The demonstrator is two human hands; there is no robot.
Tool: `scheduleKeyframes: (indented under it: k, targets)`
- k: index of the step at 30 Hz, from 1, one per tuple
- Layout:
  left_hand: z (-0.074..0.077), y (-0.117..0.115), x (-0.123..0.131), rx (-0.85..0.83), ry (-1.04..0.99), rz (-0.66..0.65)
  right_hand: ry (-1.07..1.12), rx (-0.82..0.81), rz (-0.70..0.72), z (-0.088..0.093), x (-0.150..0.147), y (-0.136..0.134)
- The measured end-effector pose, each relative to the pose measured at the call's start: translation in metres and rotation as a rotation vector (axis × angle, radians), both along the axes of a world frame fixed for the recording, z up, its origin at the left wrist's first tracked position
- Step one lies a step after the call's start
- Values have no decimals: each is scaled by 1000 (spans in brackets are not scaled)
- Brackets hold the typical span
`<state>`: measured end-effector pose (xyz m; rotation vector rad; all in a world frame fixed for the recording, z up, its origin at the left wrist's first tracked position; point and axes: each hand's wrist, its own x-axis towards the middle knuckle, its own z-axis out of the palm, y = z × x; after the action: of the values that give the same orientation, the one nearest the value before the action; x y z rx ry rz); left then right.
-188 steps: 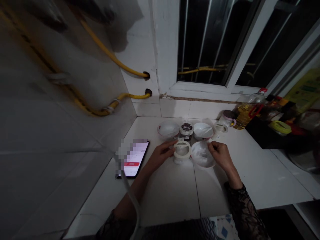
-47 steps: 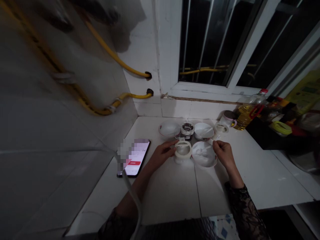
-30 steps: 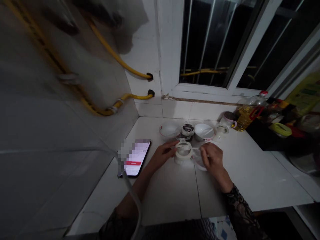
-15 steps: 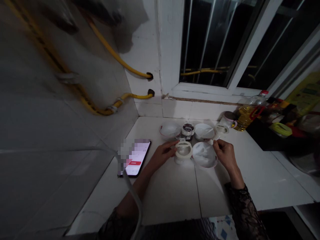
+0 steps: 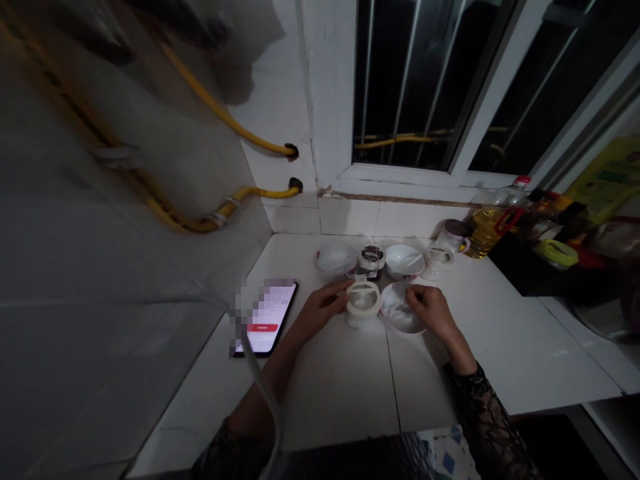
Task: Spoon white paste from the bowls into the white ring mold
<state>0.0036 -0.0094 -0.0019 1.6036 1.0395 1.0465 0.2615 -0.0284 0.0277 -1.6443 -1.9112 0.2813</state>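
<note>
My left hand [image 5: 320, 310] rests on the side of a white round jar [image 5: 363, 303] with an open ring-shaped top, fingers curled against it. My right hand [image 5: 431, 311] is over the right part of a white bowl [image 5: 397, 315] holding white powder, its fingers pinched on something thin that I cannot make out. Jar and bowl stand side by side on the white tiled counter [image 5: 350, 387].
Behind them stand a shallow bowl [image 5: 333, 257], a dark-topped jar [image 5: 371, 258], another white bowl [image 5: 404, 261] and a small cup [image 5: 437, 259]. A lit phone [image 5: 267, 317] lies to the left. An oil bottle [image 5: 487, 220] and clutter fill the right; yellow pipes [image 5: 220, 213] line the wall.
My right hand has gone from the bowl's right rim inward over the bowl. The left hand has stayed on the jar.
</note>
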Motion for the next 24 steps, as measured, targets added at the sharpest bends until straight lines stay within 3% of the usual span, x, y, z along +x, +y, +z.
scheduleKeyframes:
  k: [7, 11, 17, 24]
  targets:
    - [-1, 0, 0, 13, -8, -3, -95, 169, -200, 2, 8, 2]
    - [0, 0, 0, 23, -11, 5, -176, 172, -79, 2, 0, 1]
    - [2, 0, 0, 31, -1, -1, -39, 65, 158, 4, -3, -2]
    - [0, 0, 0, 24, -5, 8, 274, -25, 116, -1, 5, 0]
